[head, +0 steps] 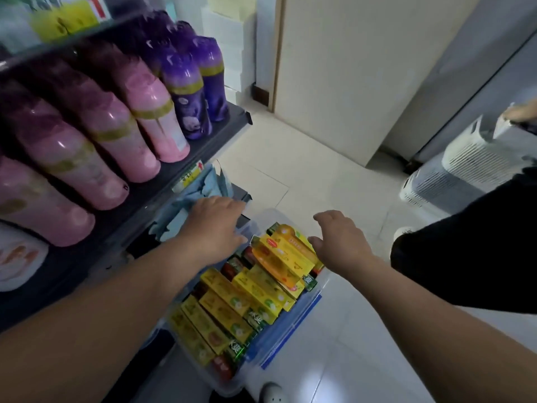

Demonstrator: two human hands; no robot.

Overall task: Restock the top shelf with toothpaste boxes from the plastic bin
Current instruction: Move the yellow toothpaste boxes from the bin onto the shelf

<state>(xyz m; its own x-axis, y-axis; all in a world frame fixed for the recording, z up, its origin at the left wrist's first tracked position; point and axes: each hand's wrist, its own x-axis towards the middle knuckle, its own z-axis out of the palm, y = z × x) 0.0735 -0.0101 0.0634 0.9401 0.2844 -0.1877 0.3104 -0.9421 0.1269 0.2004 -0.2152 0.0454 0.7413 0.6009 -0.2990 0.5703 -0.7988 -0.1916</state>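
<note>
A clear plastic bin point(293, 335) with a blue rim stands on the floor below me, packed with several yellow, green and red toothpaste boxes point(247, 298). My left hand point(216, 225) hovers over the bin's far left corner, fingers relaxed and holding nothing. My right hand point(340, 239) reaches over the bin's far right side, fingers spread, just above an orange-yellow box point(286, 251) lying on top of the pile. The top shelf is out of frame.
A dark shelf unit point(186, 167) at the left carries pink bottles point(96, 135) and purple bottles point(191, 91). Blue cloth point(186, 205) lies on the shelf below. Another person in black point(470, 257) stands at the right beside a white appliance point(459, 170). Pale floor tiles surround the bin.
</note>
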